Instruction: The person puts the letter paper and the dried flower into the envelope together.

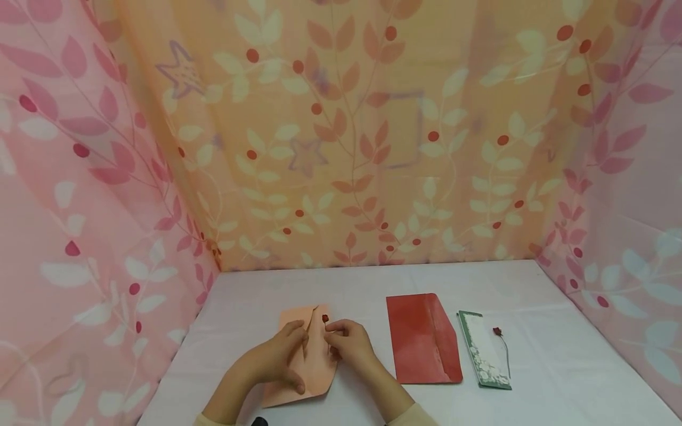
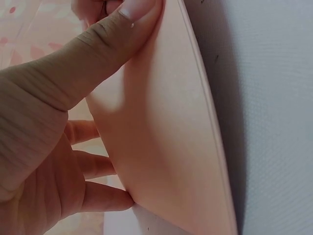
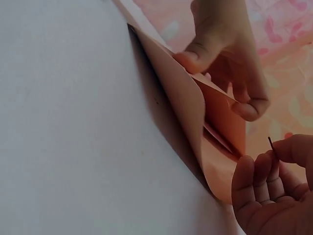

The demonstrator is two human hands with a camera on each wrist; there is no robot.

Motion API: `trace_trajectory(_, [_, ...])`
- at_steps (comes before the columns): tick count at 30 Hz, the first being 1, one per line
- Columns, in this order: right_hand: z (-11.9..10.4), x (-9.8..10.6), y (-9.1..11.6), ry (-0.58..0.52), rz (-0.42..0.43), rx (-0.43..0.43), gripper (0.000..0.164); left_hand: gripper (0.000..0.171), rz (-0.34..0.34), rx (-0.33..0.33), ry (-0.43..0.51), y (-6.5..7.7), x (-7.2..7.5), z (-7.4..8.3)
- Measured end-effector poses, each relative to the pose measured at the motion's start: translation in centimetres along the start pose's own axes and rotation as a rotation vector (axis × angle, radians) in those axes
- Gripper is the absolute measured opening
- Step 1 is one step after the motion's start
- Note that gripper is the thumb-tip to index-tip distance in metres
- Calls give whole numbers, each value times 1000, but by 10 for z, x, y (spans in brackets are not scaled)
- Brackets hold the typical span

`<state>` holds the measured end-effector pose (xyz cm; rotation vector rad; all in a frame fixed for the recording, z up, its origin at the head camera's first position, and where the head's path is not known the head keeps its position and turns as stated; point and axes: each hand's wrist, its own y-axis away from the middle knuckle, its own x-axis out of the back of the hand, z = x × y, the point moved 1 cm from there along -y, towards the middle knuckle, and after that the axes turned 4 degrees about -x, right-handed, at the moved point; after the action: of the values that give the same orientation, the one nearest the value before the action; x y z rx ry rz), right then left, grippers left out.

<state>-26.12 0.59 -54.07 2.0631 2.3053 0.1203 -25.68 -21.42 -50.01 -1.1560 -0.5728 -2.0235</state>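
A peach paper envelope (image 1: 318,378) lies tilted on the white table. My left hand (image 1: 274,358) grips it, thumb on its face and fingertips at its edge, and its mouth gapes in the right wrist view. A pale edge (image 3: 218,139) shows inside; I cannot tell what it belongs to. Over the envelope's right side, my right hand (image 1: 353,344) pinches the thin stem (image 3: 271,143) of a small dried red rose (image 1: 325,318) between thumb and fingers. Its bloom points away from me, and the fingers hide part of the stem.
A red envelope (image 1: 412,340) with its flap side up lies to the right. Beside it is a white card with a green floral border (image 1: 482,355), then a second dried rose (image 1: 497,331) with a curved stem. A dark rounded object (image 1: 259,422) shows at the bottom edge. Patterned curtains surround the table.
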Motion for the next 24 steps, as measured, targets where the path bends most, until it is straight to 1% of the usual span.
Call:
trace_trajectory(5, [2,-14,-2,-37,0,-14,23,94,10,-8,-20,2,2,0])
trace_trajectory(10, [4,-21,-2,-43,14,-18,22,92,15,-32,-15,2,3,0])
trace_trajectory(13, [6,-25,-2,-30,14,-11,22,89,20,-52,-17,1,2,-2])
trace_trajectory(18, [4,-30,-5,38,36,7,19,87,41,-82,-40,-2,1,-9])
trace_trajectory(19, [3,-31,-5,48,41,8,18,88,47,-91,-45,-2,1,-10])
trace_trajectory(21, [3,-33,-6,61,48,3,18,95,54,-96,-37,-3,1,-12])
trace_trajectory(24, [3,-35,-8,85,63,20,16,104,57,-106,-30,-4,1,-12])
